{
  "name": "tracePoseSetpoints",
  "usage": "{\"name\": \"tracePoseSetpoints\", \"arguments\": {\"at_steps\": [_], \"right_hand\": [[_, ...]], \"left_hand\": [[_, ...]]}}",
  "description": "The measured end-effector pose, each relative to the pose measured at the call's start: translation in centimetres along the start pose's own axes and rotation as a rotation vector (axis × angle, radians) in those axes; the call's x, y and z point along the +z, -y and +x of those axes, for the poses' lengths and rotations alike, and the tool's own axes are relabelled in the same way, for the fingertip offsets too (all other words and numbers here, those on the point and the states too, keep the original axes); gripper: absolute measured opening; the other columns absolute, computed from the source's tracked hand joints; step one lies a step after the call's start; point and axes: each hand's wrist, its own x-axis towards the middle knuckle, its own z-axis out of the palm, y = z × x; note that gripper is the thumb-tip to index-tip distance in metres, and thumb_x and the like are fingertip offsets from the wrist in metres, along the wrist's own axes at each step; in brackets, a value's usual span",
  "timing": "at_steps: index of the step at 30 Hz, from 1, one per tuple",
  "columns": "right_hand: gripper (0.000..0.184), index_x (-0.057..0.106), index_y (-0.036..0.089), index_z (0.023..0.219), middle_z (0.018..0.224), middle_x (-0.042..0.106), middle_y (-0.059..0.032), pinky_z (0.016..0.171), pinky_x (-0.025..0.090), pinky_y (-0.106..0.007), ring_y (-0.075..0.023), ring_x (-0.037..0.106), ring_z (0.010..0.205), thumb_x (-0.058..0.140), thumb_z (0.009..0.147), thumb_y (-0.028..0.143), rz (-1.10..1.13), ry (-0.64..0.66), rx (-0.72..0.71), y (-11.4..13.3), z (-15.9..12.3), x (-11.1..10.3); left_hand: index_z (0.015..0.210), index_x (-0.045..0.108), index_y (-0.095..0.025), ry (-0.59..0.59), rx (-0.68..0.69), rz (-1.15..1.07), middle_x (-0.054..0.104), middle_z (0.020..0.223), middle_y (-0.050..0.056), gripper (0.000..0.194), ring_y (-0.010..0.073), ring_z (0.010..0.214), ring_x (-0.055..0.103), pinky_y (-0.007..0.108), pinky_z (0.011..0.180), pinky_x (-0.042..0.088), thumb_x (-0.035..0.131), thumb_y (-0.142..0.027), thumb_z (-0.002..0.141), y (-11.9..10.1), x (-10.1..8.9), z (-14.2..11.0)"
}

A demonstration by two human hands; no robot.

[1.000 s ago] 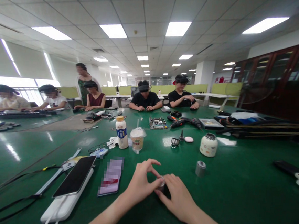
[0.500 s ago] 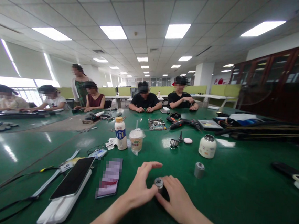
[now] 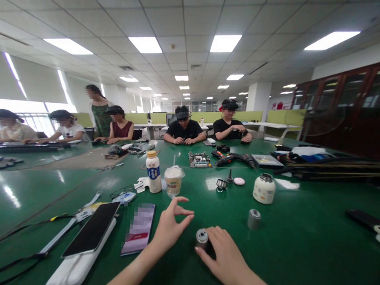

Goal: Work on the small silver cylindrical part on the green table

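A small silver metal cylinder point(image 3: 201, 238) stands upright on the green table, its top showing a dark centre and small holes. My right hand point(image 3: 225, 256) grips its side, thumb in front and fingers behind. To the left, my left hand point(image 3: 174, 224) is raised apart from the cylinder. Its thumb and a fingertip come together in a pinch, with the index finger lifted above; anything between them is too small to make out. A second, similar cylinder point(image 3: 254, 219) stands on the table to the right, untouched.
Ahead are a bottle point(image 3: 153, 175), a lidded cup point(image 3: 173, 183), a metal ring-shaped part point(image 3: 221, 186) and a pale jar point(image 3: 264, 190). Left lie a phone on a white power bank point(image 3: 77, 261) and another phone point(image 3: 139, 230). Farther back are a circuit board point(image 3: 200, 159), power drills point(image 3: 234, 159) and several people.
My left hand has drawn up and left, away from the cylinder, and its thumb has come together with a fingertip. My right hand stays on the cylinder.
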Motion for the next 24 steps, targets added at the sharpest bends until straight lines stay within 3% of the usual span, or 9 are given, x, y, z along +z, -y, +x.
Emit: {"name": "tracePoseSetpoints", "arguments": {"at_steps": [4,8,13,16,19,24], "right_hand": [[0.019,0.061,0.02,0.102,0.101,0.066,-0.0078,0.083,0.045,-0.041,-0.0276,0.058,0.093,0.061,0.09,0.034,0.011,0.021,0.011,0.1,0.0,-0.1],[0.018,0.06,0.02,0.102,0.1,0.066,-0.0073,0.083,0.045,-0.042,-0.0274,0.058,0.092,0.06,0.091,0.034,0.015,0.027,0.013,0.1,0.0,-0.1],[0.017,0.061,0.02,0.1,0.098,0.065,-0.0062,0.082,0.046,-0.04,-0.0263,0.058,0.09,0.06,0.09,0.034,0.011,0.02,0.011,0.1,0.0,-0.1],[0.018,0.061,0.021,0.102,0.099,0.066,-0.0064,0.082,0.046,-0.04,-0.0267,0.058,0.091,0.061,0.09,0.034,0.014,0.02,0.011,0.1,0.0,-0.1],[0.018,0.061,0.021,0.103,0.1,0.066,-0.0069,0.083,0.046,-0.041,-0.0277,0.058,0.093,0.061,0.089,0.032,0.014,0.031,0.015,0.1,-0.1,-0.1],[0.015,0.061,0.019,0.1,0.099,0.065,-0.0082,0.081,0.047,-0.043,-0.0283,0.058,0.092,0.061,0.09,0.03,0.002,0.033,0.0,-0.1,-0.1,0.1]], "left_hand": [[0.11,0.055,-0.023,0.094,-0.055,0.069,0.079,0.088,0.003,0.035,0.0241,0.094,0.073,0.039,0.09,0.05,0.066,-0.014,0.078,3.5,0.4,-0.4],[0.115,0.057,-0.023,0.091,-0.052,0.107,0.075,0.104,0.007,0.045,0.0258,0.102,0.069,0.039,0.09,0.05,0.073,-0.018,0.073,4.4,1.0,-0.8],[0.097,0.06,-0.022,0.09,-0.098,-0.033,0.076,0.075,0.0,0.023,0.021,0.076,0.073,0.031,0.077,0.054,0.07,-0.018,0.077,2.6,0.6,-0.2],[0.097,0.058,-0.021,0.057,-0.081,-0.126,0.078,0.077,0.0,0.025,0.0217,0.079,0.074,0.031,0.077,0.054,0.072,-0.02,0.077,0.3,0.2,0.2],[0.1,0.059,-0.021,0.103,-0.049,-0.201,0.078,0.077,0.001,0.031,0.0224,0.082,0.074,0.032,0.081,0.054,0.076,-0.018,0.073,-1.8,0.3,0.0],[0.094,0.061,-0.021,0.187,-0.07,-0.234,0.079,0.077,0.001,0.028,0.0224,0.081,0.075,0.032,0.082,0.055,0.075,-0.012,0.072,-2.6,1.5,-1.0]]}}
